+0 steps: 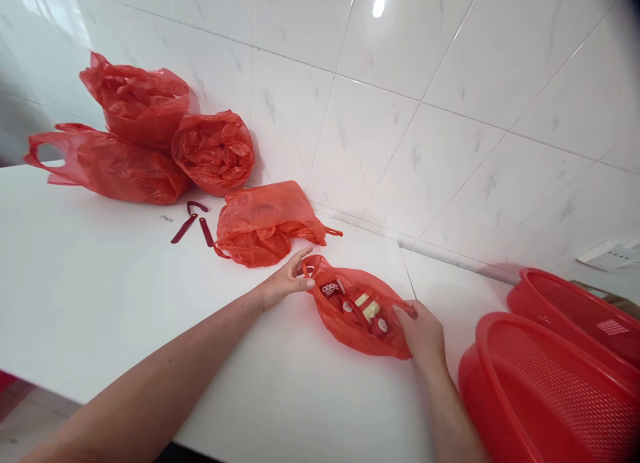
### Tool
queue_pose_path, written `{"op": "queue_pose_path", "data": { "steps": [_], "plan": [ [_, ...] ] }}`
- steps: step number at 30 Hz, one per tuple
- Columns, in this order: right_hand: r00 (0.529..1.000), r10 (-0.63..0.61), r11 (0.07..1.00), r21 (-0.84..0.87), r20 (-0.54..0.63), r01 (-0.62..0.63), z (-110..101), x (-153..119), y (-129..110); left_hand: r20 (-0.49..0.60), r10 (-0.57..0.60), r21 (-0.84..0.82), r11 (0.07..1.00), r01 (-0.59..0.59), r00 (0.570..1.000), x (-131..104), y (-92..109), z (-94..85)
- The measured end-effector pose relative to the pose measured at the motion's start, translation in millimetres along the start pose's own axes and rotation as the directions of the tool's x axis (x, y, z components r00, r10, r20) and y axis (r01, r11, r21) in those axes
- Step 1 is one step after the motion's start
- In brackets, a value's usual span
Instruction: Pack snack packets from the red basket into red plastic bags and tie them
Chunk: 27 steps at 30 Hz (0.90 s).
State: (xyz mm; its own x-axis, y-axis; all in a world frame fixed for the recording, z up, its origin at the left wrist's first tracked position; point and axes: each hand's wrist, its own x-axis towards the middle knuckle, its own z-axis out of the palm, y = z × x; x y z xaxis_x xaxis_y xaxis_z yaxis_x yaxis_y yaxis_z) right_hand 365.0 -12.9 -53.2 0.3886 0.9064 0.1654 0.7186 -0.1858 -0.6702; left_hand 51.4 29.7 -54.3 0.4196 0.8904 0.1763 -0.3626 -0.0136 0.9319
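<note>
An open red plastic bag (345,333) lies on the white table, with several small red and cream packets (370,307) visible inside its mouth. At the bag's left end is my left hand (289,278), its thumb and fingers apart beside the handle loop. My right hand (423,329) grips the bag's right edge between thumb and fingers. Just behind my left hand lies another red bag (265,216), partly crumpled.
Several fuller red bags (213,149) are grouped at the back left against the tiled wall. Dark red strips (185,228) lie in front of them on the white table (125,283). Red perforated baskets (515,376) stand at the right.
</note>
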Motion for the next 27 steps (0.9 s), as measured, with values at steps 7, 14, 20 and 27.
{"op": "queue_pose_path", "data": {
  "steps": [7,14,20,27],
  "plan": [
    [0.975,0.223,0.751,0.636,0.010,-0.178,16,10,18,-0.193,0.111,0.373,0.927,-0.032,0.975,-3,-14,8.8],
    [0.949,0.313,0.565,0.799,0.023,-0.206,13,8,15,-0.273,0.032,0.485,0.868,0.109,0.962,0,-14,5.5],
    [0.957,0.274,0.519,0.823,0.095,-0.230,16,9,18,-0.296,-0.090,0.070,0.991,0.116,0.951,3,-5,7.4],
    [0.991,0.001,0.544,0.832,0.132,-0.111,15,12,9,-0.181,-0.072,-0.178,0.983,0.040,0.981,3,0,1.3]
  ]
}}
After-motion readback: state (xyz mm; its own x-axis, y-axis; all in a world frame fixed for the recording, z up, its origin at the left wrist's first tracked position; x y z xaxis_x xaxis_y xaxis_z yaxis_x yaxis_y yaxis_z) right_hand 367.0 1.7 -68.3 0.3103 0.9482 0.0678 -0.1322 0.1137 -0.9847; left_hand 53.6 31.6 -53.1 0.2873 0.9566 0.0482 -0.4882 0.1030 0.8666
